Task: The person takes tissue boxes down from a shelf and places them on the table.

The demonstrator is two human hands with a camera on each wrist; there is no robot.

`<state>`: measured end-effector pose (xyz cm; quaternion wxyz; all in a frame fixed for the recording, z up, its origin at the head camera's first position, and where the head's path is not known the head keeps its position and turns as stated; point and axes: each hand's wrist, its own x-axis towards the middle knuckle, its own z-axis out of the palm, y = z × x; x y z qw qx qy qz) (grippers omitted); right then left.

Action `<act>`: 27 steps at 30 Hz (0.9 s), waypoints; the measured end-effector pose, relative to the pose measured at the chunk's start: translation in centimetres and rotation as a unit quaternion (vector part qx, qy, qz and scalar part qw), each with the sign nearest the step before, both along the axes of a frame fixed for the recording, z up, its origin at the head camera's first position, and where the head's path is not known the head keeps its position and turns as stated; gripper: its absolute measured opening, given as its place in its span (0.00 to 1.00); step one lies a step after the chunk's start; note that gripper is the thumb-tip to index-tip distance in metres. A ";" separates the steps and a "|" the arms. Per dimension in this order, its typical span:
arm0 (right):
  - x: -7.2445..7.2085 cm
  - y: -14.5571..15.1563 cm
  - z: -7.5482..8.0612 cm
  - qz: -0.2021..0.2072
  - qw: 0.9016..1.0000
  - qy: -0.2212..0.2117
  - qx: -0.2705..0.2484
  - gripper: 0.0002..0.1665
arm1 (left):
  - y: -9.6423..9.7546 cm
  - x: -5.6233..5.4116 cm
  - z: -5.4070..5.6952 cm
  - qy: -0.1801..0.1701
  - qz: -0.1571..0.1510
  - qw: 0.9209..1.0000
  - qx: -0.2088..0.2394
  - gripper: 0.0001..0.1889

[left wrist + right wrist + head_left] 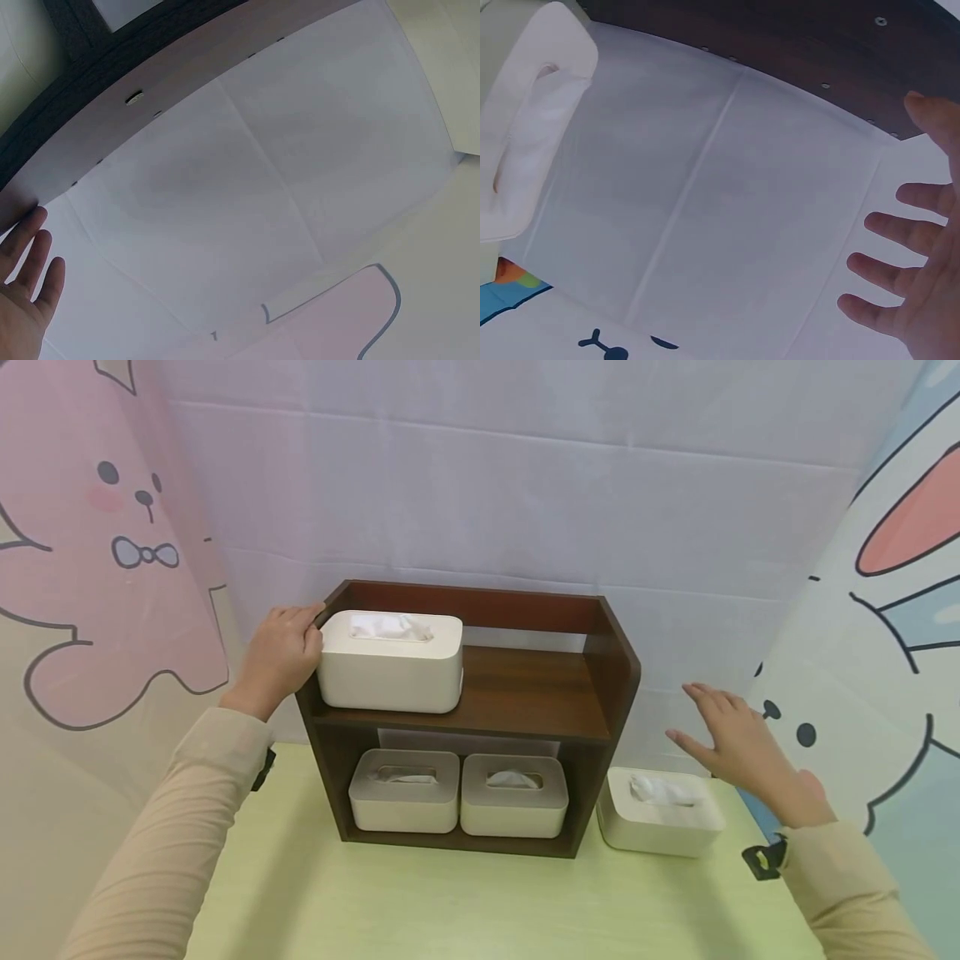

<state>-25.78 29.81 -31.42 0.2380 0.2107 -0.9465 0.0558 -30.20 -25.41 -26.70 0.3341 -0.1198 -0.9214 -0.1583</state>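
A dark brown two-tier wooden shelf [525, 693] stands on the table. My left hand [281, 647] rests at the upper edge of its left side panel. The left wrist view shows the fingers [34, 262] extended along the panel's outer face; the thumb side is right at the white tissue box [390, 677] on the upper tier. In the air to the right of the shelf is my right hand [738, 743], fingers spread and nothing in it. Below that hand, on the table, sits another white tissue box [660, 827] with tissue showing at its slot.
On the lower tier stand two more tissue boxes, a left one [405, 810] and a right one [513, 814], side by side. The pale green table [450, 910] extends in front. A pale cloth backdrop [525, 493] hangs behind, with cartoon-printed cloths at both sides.
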 end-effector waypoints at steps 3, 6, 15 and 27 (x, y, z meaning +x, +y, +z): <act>0.3 -0.8 1.2 0.016 1.000 0.013 -0.002 0.41 | 0.0 0.1 0.0 -0.002 0.000 1.000 0.001 0.23; 0.7 -1.5 2.2 0.028 0.999 0.029 0.000 0.42 | 0.0 0.0 0.1 -0.002 0.001 1.000 0.000 0.23; 2.0 -4.0 5.3 0.059 0.996 0.060 -0.003 0.44 | 0.0 0.0 0.0 -0.001 0.001 1.000 0.000 0.23; 2.4 -8.1 7.3 0.084 0.991 0.097 0.032 0.43 | 0.0 0.0 0.0 -0.008 0.001 1.000 0.002 0.23</act>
